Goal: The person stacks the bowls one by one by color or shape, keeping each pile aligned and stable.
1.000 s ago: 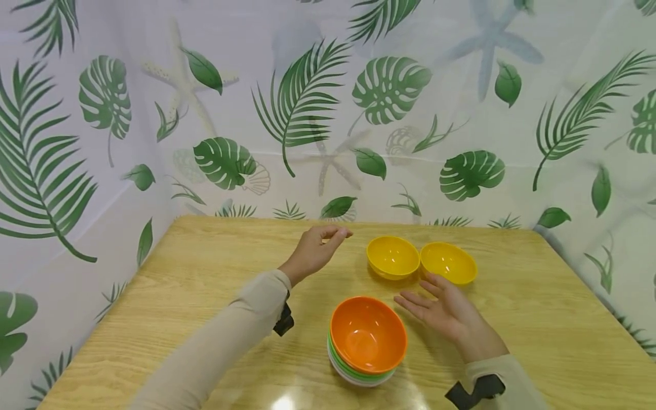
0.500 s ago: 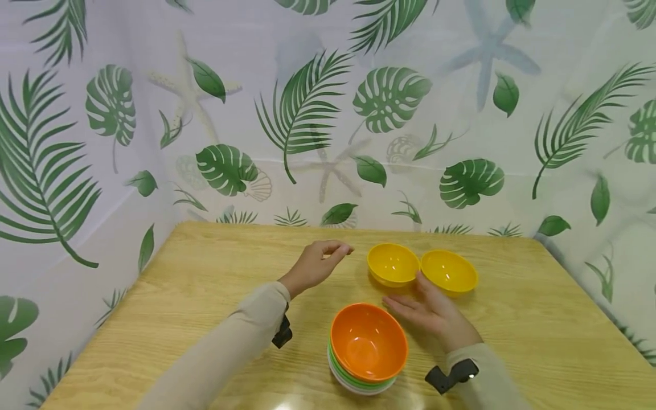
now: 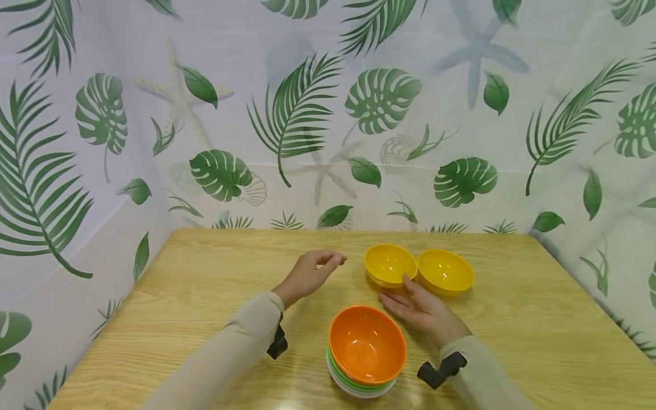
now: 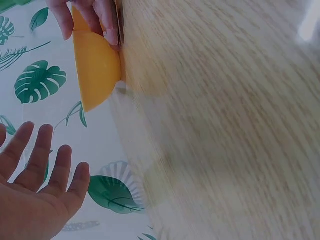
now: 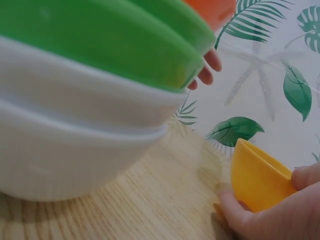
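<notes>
Two yellow bowls stand side by side toward the back of the table, a left yellow bowl (image 3: 390, 266) and a right yellow bowl (image 3: 447, 272). My right hand (image 3: 427, 313) grips the left one, thumb at its rim and fingers against its lower side. In the right wrist view that yellow bowl (image 5: 260, 177) sits between thumb and fingers. My left hand (image 3: 310, 274) hangs to the left of the bowls, holding nothing. Its fingers (image 4: 40, 155) are relaxed and apart in the left wrist view.
A stack of nested bowls stands nearer me: an orange bowl (image 3: 367, 345) on top, green bowls (image 5: 115, 40) under it, white bowls (image 5: 75, 125) at the bottom. Behind the wooden table (image 3: 230, 250) hangs a leaf-patterned cloth (image 3: 307, 188).
My right hand has moved left and its thumb has come to the left yellow bowl's rim. The left hand, bowls and stack have barely moved; the head view has shifted slightly.
</notes>
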`<action>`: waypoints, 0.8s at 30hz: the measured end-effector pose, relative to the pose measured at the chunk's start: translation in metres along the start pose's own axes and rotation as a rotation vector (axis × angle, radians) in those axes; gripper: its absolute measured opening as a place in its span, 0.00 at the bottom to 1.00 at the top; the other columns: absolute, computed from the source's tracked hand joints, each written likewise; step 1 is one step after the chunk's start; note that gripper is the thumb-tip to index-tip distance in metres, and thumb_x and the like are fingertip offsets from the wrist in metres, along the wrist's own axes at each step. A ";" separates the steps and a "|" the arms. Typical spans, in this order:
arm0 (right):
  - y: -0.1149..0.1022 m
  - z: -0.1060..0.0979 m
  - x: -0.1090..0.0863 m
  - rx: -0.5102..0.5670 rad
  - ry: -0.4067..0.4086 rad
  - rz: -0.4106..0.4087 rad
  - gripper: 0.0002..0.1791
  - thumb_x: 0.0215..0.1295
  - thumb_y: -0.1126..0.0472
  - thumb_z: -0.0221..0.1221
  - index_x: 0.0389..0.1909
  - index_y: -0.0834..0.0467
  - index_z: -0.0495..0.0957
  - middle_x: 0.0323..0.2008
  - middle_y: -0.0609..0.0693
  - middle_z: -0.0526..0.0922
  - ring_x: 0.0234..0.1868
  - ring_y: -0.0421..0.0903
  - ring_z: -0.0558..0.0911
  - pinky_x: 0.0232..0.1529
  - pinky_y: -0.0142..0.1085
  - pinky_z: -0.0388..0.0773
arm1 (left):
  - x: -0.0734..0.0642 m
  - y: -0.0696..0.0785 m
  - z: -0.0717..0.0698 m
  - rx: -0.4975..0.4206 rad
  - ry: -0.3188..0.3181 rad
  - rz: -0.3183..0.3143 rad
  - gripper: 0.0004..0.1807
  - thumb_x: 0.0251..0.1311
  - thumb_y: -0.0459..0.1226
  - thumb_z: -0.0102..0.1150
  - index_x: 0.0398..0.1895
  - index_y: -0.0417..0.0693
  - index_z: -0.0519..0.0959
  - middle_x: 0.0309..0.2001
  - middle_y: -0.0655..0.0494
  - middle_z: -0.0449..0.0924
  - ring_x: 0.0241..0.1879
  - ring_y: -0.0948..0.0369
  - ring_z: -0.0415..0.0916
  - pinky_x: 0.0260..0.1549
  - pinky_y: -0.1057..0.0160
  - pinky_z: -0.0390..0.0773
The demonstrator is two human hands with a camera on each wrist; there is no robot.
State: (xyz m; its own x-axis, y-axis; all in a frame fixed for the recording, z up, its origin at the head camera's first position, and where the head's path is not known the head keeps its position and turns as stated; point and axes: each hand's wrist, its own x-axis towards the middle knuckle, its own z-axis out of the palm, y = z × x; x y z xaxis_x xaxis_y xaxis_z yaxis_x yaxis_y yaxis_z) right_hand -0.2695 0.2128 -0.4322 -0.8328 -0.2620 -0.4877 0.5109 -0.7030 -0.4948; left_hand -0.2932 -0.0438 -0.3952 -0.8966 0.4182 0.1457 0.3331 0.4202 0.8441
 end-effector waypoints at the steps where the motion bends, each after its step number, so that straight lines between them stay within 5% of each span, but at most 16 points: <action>1: 0.000 0.000 0.000 -0.003 0.001 -0.003 0.36 0.75 0.53 0.40 0.76 0.47 0.31 0.75 0.63 0.38 0.74 0.58 0.48 0.72 0.44 0.50 | 0.000 0.000 0.001 -0.001 -0.003 -0.001 0.19 0.73 0.46 0.45 0.55 0.47 0.79 0.55 0.53 0.79 0.58 0.54 0.73 0.58 0.49 0.71; 16: 0.000 0.003 0.002 0.042 0.029 -0.013 0.38 0.74 0.56 0.42 0.76 0.46 0.31 0.75 0.61 0.41 0.74 0.56 0.48 0.72 0.42 0.52 | -0.003 -0.008 0.006 0.037 0.016 -0.014 0.19 0.73 0.46 0.44 0.55 0.47 0.79 0.57 0.50 0.77 0.61 0.51 0.70 0.62 0.47 0.67; 20: 0.002 0.003 0.000 0.054 0.047 -0.002 0.28 0.74 0.58 0.44 0.71 0.50 0.48 0.69 0.68 0.53 0.74 0.56 0.50 0.71 0.41 0.54 | -0.003 -0.009 0.008 0.031 0.019 -0.032 0.19 0.74 0.45 0.43 0.58 0.48 0.77 0.60 0.50 0.75 0.63 0.50 0.68 0.62 0.47 0.67; 24: 0.003 0.005 -0.005 0.021 0.054 0.006 0.14 0.74 0.58 0.46 0.55 0.54 0.57 0.54 0.62 0.63 0.71 0.54 0.55 0.70 0.40 0.57 | -0.002 -0.011 0.009 0.014 0.022 -0.041 0.21 0.75 0.42 0.39 0.65 0.47 0.71 0.64 0.48 0.70 0.64 0.48 0.65 0.62 0.47 0.67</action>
State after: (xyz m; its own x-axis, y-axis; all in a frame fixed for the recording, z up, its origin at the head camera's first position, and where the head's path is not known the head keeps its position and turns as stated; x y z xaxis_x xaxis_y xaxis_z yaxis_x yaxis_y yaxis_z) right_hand -0.2644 0.2084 -0.4276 -0.8170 -0.2304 -0.5286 0.5104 -0.7156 -0.4770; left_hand -0.2927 -0.0419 -0.4098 -0.9158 0.3825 0.1227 0.2999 0.4478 0.8423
